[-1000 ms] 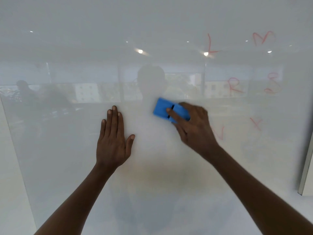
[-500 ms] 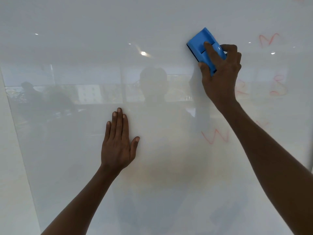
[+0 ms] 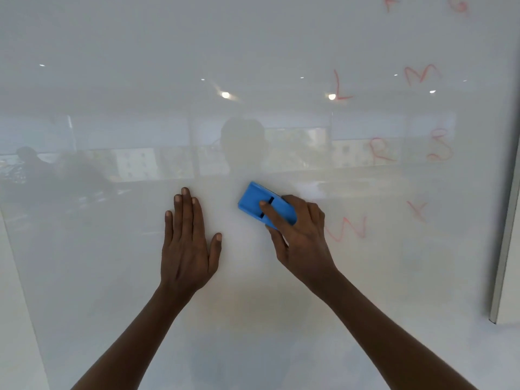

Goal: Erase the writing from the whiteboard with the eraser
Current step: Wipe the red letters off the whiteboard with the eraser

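Note:
A glossy whiteboard (image 3: 112,277) fills the view. My right hand (image 3: 301,237) grips a blue eraser (image 3: 257,204) and presses it flat on the board near the middle. My left hand (image 3: 187,243) lies flat on the board just left of the eraser, fingers spread, holding nothing. Faint red letters stay on the right side: an L (image 3: 339,85), an M (image 3: 420,74), an R (image 3: 380,150), an S (image 3: 439,144), a W (image 3: 349,228) right beside my right hand, and an X (image 3: 417,209). More red marks (image 3: 458,5) sit at the top right corner.
The board's grey right frame (image 3: 506,220) runs down the right side, with white wall beyond it. A pale wall strip (image 3: 14,305) borders the board at lower left. The glossy surface reflects a room, ceiling lights and people.
Half a second ago my right hand held the eraser high on the board near the L; it has swept down and left to the board's middle. My left hand stayed flat in place.

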A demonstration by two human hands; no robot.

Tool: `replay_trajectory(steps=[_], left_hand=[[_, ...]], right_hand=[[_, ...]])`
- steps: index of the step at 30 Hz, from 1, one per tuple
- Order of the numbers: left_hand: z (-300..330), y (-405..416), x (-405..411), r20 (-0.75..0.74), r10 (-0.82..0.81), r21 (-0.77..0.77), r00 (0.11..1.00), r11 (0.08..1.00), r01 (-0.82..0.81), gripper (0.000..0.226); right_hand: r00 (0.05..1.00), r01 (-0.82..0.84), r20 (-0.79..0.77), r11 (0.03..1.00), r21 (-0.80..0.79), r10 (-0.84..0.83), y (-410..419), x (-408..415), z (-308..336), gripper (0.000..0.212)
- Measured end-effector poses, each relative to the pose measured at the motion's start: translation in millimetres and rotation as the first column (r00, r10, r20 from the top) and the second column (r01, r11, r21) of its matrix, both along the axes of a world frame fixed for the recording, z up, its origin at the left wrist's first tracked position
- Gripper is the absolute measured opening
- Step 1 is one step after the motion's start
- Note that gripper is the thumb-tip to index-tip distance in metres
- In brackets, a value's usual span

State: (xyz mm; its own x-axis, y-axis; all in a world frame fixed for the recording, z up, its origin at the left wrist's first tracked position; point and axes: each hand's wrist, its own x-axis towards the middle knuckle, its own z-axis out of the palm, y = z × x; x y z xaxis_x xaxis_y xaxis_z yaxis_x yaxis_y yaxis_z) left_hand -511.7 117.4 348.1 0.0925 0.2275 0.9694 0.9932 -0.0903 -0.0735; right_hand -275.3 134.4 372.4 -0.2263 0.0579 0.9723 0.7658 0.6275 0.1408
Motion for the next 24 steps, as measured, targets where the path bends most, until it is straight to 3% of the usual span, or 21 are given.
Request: replay_trajectory(steps=[13, 24], left_hand=[[111, 23, 92, -0.074, -0.083, 0.049, 0.994, 0.995, 0.086, 0.077], [115, 30, 96, -0.134, -0.011, 0.054, 0.991, 0.998, 0.019, 0.079]], right_hand=[[0.995, 0.073, -0.071, 0.997, 0.036, -0.07, 20, 94, 72, 0.046], [0.961, 0.102, -0.259, 0.994, 0.024, -0.093, 35, 149, 124, 0.046]])
